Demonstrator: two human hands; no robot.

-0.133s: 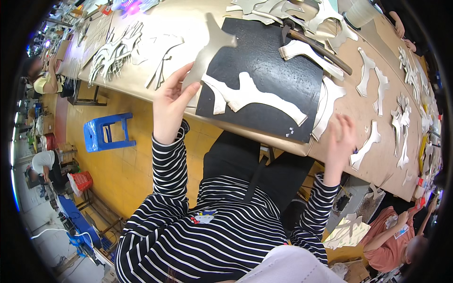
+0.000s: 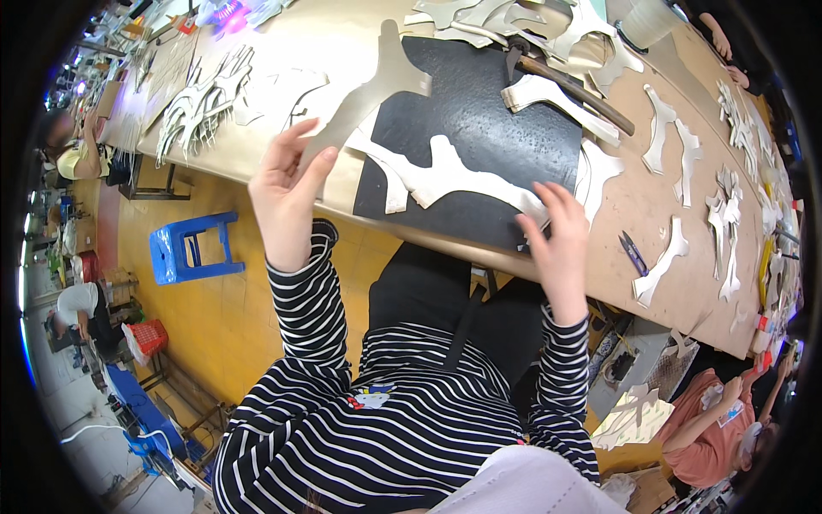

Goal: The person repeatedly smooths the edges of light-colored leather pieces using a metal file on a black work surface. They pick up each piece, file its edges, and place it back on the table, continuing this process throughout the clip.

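My left hand [image 2: 291,197] pinches the lower end of a flat, grey-beige branched cut piece [image 2: 390,77] between thumb and fingers, holding it raised over the table's near edge. Beneath and to its right, a white branched cut piece [image 2: 445,171] lies on a black mat [image 2: 479,94]. My right hand [image 2: 558,244] is at that white piece's right end, thumb and fingers apart around it; whether they touch it I cannot tell. A small pair of thread snips [image 2: 634,254] rests on the table right of this hand.
A hammer [image 2: 578,90] lies across the mat's far right corner, beside stacked white pieces [image 2: 561,107]. More cut pieces [image 2: 210,98] spread over the table [image 2: 629,193] left and right. A blue stool [image 2: 193,248] stands on the floor at left. Other people sit at both sides.
My right hand has moved left from beside the mat to the white piece's end, uncovering the snips on the table. My left hand has shifted slightly left and down with its piece.
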